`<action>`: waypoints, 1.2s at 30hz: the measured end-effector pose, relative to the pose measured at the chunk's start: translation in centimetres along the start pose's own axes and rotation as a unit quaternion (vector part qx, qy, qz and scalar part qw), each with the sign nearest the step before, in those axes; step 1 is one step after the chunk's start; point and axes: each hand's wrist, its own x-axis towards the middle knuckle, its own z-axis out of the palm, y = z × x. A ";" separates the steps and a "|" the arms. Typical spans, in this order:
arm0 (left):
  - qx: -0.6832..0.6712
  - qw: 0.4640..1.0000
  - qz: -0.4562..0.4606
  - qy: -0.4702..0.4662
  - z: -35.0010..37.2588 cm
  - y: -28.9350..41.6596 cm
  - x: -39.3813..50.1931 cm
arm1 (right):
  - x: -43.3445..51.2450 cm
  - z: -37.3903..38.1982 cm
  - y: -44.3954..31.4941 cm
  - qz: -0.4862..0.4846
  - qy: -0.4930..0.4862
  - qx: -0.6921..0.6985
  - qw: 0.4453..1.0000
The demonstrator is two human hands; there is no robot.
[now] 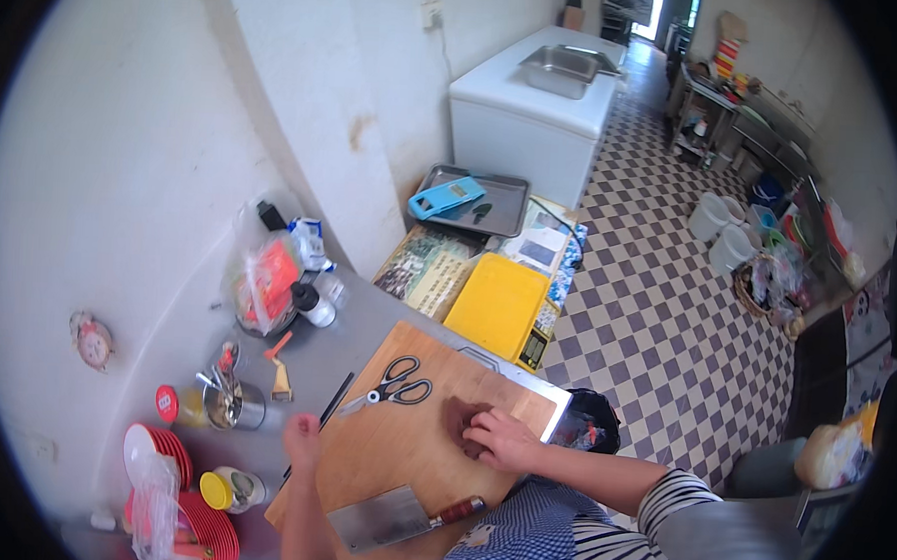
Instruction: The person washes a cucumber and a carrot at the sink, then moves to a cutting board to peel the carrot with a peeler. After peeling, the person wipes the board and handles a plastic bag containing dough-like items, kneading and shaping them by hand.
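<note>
On the wooden cutting board (pixel 381 457), my right hand (pixel 503 438) has its curled fingers on a reddish-brown piece of food (pixel 459 419), perhaps meat, and partly covers it. My left hand (pixel 303 439) is a loose fist over the board's left edge, with nothing visible in it. A thin black stick (pixel 338 397) lies along that edge, passing behind the hand. Black-handled scissors (pixel 391 388) lie at the far part of the board, blades pointing left. Nearer my body rests a cleaver (pixel 382 519) with a reddish wooden handle (pixel 459 510).
Along the steel counter (pixel 294 371) stand a utensil pot (pixel 236 406), a yellow-lidded jar (pixel 233 490), red bowls (pixel 209 528), a peeler (pixel 282 381) and bottles (pixel 314 306). Beyond the board are a yellow tray (pixel 498 305) and a metal tray (pixel 508 200). A black-lined bin (pixel 599 429) stands right.
</note>
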 end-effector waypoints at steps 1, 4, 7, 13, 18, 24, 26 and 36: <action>-0.039 0.998 0.009 -0.046 1.2 3.6 -1.9 | -1.5 1.0 1.4 0.002 -0.046 -0.044 0.998; -0.149 0.963 0.001 -0.225 5.8 12.7 -10.0 | -6.5 -0.6 4.0 0.122 0.025 -0.084 0.989; -0.163 0.890 0.072 -0.419 11.3 16.7 -18.7 | -12.4 -2.9 7.9 0.411 0.057 -0.094 0.905; -0.168 0.746 0.199 -0.613 17.1 23.0 -30.0 | -27.4 -10.6 6.7 0.474 0.301 0.405 0.721; -0.227 0.756 -0.003 -0.614 24.0 20.0 -34.3 | -30.2 -13.4 -1.8 0.408 0.345 0.339 0.774; -0.577 0.455 -0.103 -0.670 24.9 27.1 -35.9 | -28.3 -14.7 -7.9 0.091 0.157 0.172 0.968; -0.631 0.394 -0.233 -0.627 24.5 29.2 -39.2 | -28.5 -14.4 -6.5 0.069 0.207 0.551 0.805; -0.477 0.710 0.067 -0.514 37.2 36.8 -56.6 | -40.7 -18.1 10.2 0.194 0.533 -0.024 0.824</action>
